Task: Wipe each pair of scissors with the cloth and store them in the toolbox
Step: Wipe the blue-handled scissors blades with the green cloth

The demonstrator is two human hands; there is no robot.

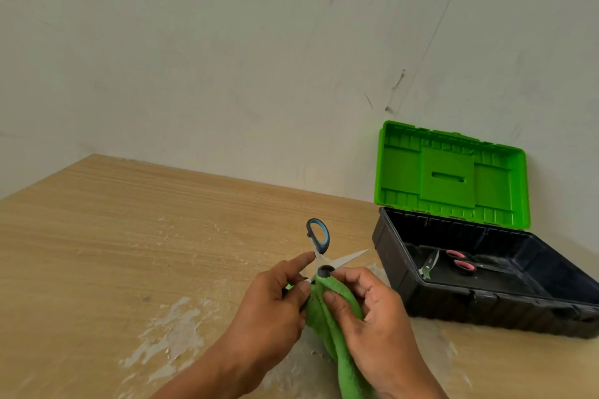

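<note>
Just left of the open toolbox, the left hand pinches the blue-handled scissors, blades splayed. The right hand presses the green cloth around them. An exposed edge could nick a finger if the cloth slips.

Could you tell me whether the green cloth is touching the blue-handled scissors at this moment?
Touching. The head view shows the green cloth, pinched by the right hand, wrapped up against the lower handle loop of the blue-handled scissors with no gap, while the left hand steadies them.
</note>
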